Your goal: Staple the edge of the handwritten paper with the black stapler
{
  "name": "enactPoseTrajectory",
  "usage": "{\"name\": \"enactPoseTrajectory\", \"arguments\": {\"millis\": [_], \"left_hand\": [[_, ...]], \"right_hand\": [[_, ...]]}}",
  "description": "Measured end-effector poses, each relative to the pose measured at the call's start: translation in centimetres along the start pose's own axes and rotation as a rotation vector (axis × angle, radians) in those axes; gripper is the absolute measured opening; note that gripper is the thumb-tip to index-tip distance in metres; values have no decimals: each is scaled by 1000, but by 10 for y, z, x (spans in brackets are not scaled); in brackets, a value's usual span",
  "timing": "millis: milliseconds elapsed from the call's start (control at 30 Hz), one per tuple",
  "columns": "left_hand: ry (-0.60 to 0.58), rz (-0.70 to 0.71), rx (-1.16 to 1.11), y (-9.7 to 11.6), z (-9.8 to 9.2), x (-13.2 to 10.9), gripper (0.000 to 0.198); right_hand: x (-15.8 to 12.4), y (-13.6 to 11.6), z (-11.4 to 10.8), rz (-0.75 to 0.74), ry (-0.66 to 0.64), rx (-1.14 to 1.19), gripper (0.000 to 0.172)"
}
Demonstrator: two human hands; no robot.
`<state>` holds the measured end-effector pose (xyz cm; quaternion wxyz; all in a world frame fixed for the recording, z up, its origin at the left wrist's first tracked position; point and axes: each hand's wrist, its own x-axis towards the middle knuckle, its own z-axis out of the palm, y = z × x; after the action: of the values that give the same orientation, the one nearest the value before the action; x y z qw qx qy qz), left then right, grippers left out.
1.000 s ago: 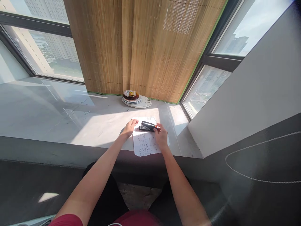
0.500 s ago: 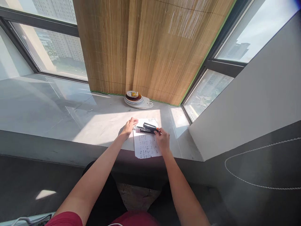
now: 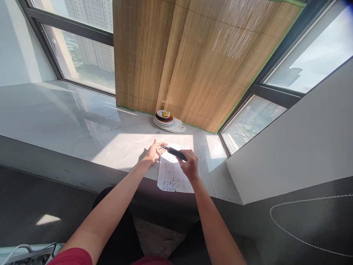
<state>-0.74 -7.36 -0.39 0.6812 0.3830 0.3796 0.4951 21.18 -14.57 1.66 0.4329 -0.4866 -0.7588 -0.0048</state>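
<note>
My right hand (image 3: 189, 162) is closed around a small bundle of black pens (image 3: 176, 152), held above the paper and slanting up to the left. Their pale, shiny ends reach my left hand (image 3: 155, 152), which is open, with thumb and fingers apart and the palm turned toward the pens. Whether the ends touch its fingers I cannot tell. Beneath both hands, a white sheet of paper (image 3: 169, 175) with handwritten lines lies at the front edge of the ledge. My right hand covers part of its right side.
Stacked plates (image 3: 165, 124) stand behind the paper on the grey window ledge (image 3: 132, 127). Behind them hangs a bamboo blind (image 3: 176, 66) between two windows. A white wall (image 3: 275, 147) closes the right side, and a white cord (image 3: 292, 235) loops at lower right.
The pens that lay spread over the paper are now gathered and lifted in my right hand. My left hand has turned its palm toward them. The view has tilted slightly.
</note>
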Motion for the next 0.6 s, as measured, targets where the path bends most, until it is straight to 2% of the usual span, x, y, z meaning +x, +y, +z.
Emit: {"name": "enactPoseTrajectory", "arguments": {"millis": [67,167,267,367,433,467,533,600], "left_hand": [[-50,-48,-9,3,-5,0,69],[-116,-62,-67,7,-10,-3,63],[-110,-59,-117,9,-10,-6,57],[-51,-72,-134,10,-10,-7,55],[-28,-67,-134,9,-10,-7,55],[-24,-62,-141,9,-10,-6,55],[-33,-57,-184,8,-10,-4,55],[-52,-52,-240,7,-10,-3,54]], "right_hand": [[-2,-16,4,-187,26,-110,33],[-2,-31,10,-408,-45,-253,44],[-1,-35,16,-487,-76,-310,44],[-2,-34,16,-480,-58,-285,43],[-4,-30,13,-359,12,-230,40],[-6,-28,12,-248,73,-193,36],[-12,-20,10,48,210,-108,25],[-19,-10,10,344,269,-19,25]]}}
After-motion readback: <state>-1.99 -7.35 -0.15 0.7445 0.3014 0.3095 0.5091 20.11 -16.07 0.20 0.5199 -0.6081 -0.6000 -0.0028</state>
